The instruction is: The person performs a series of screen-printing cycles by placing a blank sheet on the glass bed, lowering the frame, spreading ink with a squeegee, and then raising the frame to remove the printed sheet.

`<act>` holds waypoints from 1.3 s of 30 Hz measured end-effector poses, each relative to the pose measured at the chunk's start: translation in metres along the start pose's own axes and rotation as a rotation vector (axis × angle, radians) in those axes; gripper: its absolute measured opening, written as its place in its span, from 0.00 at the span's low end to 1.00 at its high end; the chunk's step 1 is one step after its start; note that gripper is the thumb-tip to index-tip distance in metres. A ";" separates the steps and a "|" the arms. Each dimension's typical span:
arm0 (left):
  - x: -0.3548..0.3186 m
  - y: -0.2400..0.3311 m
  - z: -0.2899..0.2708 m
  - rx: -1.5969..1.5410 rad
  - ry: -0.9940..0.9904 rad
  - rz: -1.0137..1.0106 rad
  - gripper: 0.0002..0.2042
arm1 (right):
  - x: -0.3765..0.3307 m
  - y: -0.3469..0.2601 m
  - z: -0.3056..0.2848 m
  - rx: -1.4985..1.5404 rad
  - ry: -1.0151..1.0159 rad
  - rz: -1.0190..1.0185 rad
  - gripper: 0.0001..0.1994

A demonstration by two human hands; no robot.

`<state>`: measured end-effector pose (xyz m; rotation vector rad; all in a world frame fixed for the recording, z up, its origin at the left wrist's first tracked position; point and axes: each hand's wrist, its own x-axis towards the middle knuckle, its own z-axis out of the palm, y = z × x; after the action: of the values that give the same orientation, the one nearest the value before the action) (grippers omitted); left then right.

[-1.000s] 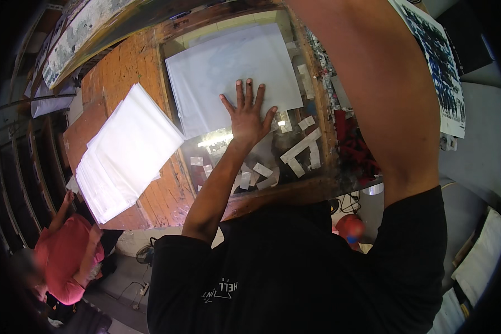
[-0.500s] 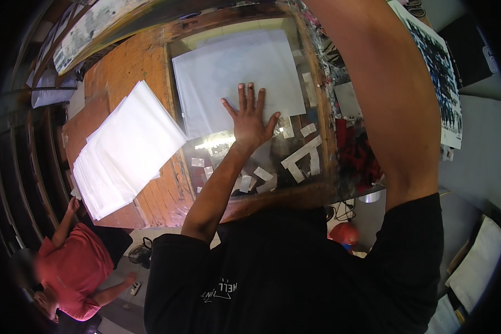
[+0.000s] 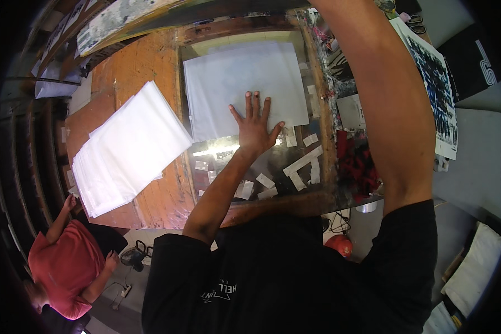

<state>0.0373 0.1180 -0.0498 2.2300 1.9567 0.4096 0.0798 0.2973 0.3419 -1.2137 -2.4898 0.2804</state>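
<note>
A worker in a black T-shirt (image 3: 295, 278) leans over a wooden worktop (image 3: 170, 195), left hand (image 3: 255, 131) laid palm down, fingers fanned wide and gripping nothing, on a pale, bluish-white sheet (image 3: 214, 83). The sheet lies across the upper part of a glass panel (image 3: 275, 164) set in the worktop, and the hand rests near its lower edge, the thumb pointing out toward the lower right corner. The right arm (image 3: 392, 106) stretches up and away past the far side of the worktop; its hand is beyond my view, so I cannot tell whether it is open or has hold of anything. Short strips of pale tape (image 3: 303, 161) dot the glass nearest the worker, some joined at angles. To the left of the panel, a fanned stack of white sheets (image 3: 131, 147) sits askew on the bare wood, one corner reaching the panel's edge. Beyond the stack, a co-worker in a red shirt (image 3: 67, 267) stands beside dark shelving (image 3: 42, 150), with a small black fan (image 3: 132, 258) close by. On the far right, a print in dark blue and black (image 3: 431, 89) lies partly behind the worker's raised arm, a pair of scissors (image 3: 416, 24) near its top edge.
</note>
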 end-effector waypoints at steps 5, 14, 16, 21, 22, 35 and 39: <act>0.010 0.010 -0.050 -0.330 0.126 -0.090 0.35 | 0.003 0.011 0.008 -0.035 0.001 0.108 0.19; -0.086 0.032 -0.184 -2.145 0.321 -0.833 0.34 | -0.194 0.003 0.185 -0.033 0.233 -0.163 0.26; -0.103 0.017 -0.140 -2.096 0.172 -1.204 0.32 | -0.212 0.003 0.227 -0.201 0.126 -0.066 0.30; -0.109 -0.006 -0.071 -1.987 0.092 -1.331 0.31 | -0.213 0.023 0.273 -0.221 -0.123 0.010 0.39; -0.108 -0.005 -0.068 -1.974 0.121 -1.352 0.32 | -0.209 0.026 0.272 -0.156 -0.159 0.032 0.39; -0.108 0.001 -0.066 -1.967 0.141 -1.346 0.30 | -0.233 0.027 0.295 -0.160 -0.153 0.020 0.42; -0.102 0.004 -0.061 -1.964 0.284 -1.422 0.24 | -0.208 0.039 0.296 -0.100 -0.201 0.017 0.39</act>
<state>0.0114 0.0120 -0.0018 -0.4004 1.2445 1.3507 0.1084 0.1499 0.0108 -1.3055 -2.6950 0.2984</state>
